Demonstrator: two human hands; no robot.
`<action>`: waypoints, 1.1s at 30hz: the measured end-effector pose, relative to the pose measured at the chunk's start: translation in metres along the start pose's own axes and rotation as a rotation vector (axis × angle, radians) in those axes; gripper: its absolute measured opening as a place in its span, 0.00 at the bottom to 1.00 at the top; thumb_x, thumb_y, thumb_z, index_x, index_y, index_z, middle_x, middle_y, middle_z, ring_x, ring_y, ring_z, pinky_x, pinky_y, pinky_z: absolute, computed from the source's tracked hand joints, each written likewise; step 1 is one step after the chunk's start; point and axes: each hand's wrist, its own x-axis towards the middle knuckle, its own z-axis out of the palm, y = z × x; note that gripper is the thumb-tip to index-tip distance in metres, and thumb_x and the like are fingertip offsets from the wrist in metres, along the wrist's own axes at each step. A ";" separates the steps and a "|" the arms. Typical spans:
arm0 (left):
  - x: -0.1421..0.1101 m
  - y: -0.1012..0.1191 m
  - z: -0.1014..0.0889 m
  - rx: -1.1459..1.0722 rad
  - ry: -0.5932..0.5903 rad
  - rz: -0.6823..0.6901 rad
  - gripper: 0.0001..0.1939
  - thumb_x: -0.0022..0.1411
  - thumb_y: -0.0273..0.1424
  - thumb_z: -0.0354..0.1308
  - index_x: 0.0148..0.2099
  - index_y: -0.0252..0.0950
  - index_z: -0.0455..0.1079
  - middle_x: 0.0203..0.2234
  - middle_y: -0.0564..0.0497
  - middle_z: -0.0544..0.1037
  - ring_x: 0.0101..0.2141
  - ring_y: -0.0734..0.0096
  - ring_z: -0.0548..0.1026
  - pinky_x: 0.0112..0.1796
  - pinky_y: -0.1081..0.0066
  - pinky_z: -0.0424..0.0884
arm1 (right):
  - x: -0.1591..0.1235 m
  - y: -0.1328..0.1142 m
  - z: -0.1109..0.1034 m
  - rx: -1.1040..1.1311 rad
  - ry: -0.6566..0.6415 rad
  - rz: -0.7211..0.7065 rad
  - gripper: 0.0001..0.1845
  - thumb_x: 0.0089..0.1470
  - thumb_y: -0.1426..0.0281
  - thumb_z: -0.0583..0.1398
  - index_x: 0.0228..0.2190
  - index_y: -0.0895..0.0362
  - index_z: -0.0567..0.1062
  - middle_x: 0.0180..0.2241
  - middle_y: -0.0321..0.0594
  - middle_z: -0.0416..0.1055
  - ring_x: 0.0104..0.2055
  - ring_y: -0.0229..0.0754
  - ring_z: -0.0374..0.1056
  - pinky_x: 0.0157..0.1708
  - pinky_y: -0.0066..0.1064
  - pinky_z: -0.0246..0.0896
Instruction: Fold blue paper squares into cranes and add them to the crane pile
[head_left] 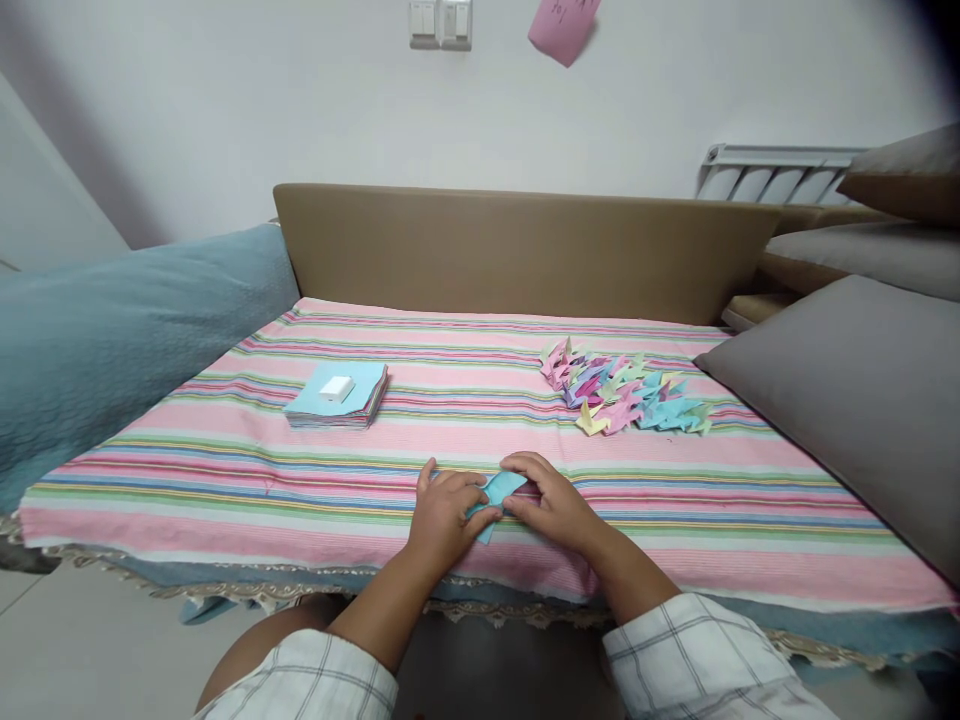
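A small piece of folded light-blue paper (505, 485) lies between my hands near the front of the striped cloth. My left hand (448, 508) grips its left side, thumb and fingers closed on it, with one finger raised. On the right side, my right hand (553, 500) pinches the paper between thumb and fingers. A lower corner of the paper pokes out below my left thumb. Parts of the folds are hidden under my fingers.
A stack of coloured paper sheets (334, 400) stands at left with a small white block (337, 388) on top. Several folded paper cranes (622, 390) cluster at right. Grey cushions (847, 390) border the right, a blue armrest (150, 330) the left.
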 end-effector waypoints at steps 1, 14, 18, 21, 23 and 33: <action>0.000 0.000 0.000 0.001 -0.002 0.004 0.07 0.53 0.40 0.61 0.30 0.43 0.73 0.38 0.53 0.78 0.41 0.65 0.73 0.56 0.49 0.43 | 0.000 -0.001 0.000 -0.018 -0.003 -0.019 0.17 0.52 0.66 0.58 0.45 0.54 0.68 0.49 0.46 0.62 0.53 0.44 0.59 0.52 0.38 0.55; -0.001 0.000 -0.018 -0.017 -0.186 -0.132 0.08 0.53 0.39 0.59 0.26 0.43 0.74 0.47 0.53 0.74 0.49 0.59 0.67 0.53 0.44 0.45 | 0.003 0.009 -0.002 -0.090 -0.122 0.064 0.09 0.53 0.65 0.57 0.29 0.56 0.75 0.46 0.45 0.64 0.51 0.45 0.61 0.49 0.37 0.57; -0.001 -0.002 -0.014 -0.012 -0.172 -0.161 0.09 0.53 0.39 0.60 0.26 0.42 0.72 0.47 0.53 0.74 0.49 0.59 0.67 0.53 0.45 0.46 | 0.003 0.009 0.002 -0.113 -0.115 0.102 0.10 0.52 0.64 0.58 0.25 0.55 0.76 0.47 0.45 0.64 0.51 0.46 0.61 0.49 0.38 0.56; 0.000 -0.005 -0.012 0.000 -0.134 -0.174 0.10 0.52 0.39 0.61 0.24 0.40 0.71 0.45 0.52 0.75 0.48 0.60 0.68 0.53 0.47 0.48 | 0.004 0.008 0.006 -0.146 -0.091 0.130 0.09 0.50 0.65 0.59 0.24 0.56 0.76 0.47 0.45 0.64 0.51 0.46 0.61 0.50 0.39 0.56; 0.000 -0.006 -0.011 0.007 -0.122 -0.174 0.11 0.51 0.39 0.61 0.23 0.39 0.70 0.45 0.52 0.75 0.47 0.60 0.68 0.53 0.48 0.49 | 0.004 0.007 0.007 -0.151 -0.078 0.142 0.08 0.49 0.65 0.60 0.25 0.55 0.76 0.48 0.45 0.64 0.51 0.47 0.61 0.50 0.39 0.56; 0.001 -0.005 -0.010 0.030 -0.125 -0.191 0.12 0.50 0.41 0.63 0.22 0.39 0.71 0.44 0.52 0.76 0.46 0.61 0.68 0.52 0.52 0.51 | 0.006 0.003 0.013 -0.188 -0.071 0.197 0.08 0.47 0.66 0.61 0.22 0.57 0.75 0.49 0.47 0.65 0.52 0.49 0.59 0.51 0.41 0.55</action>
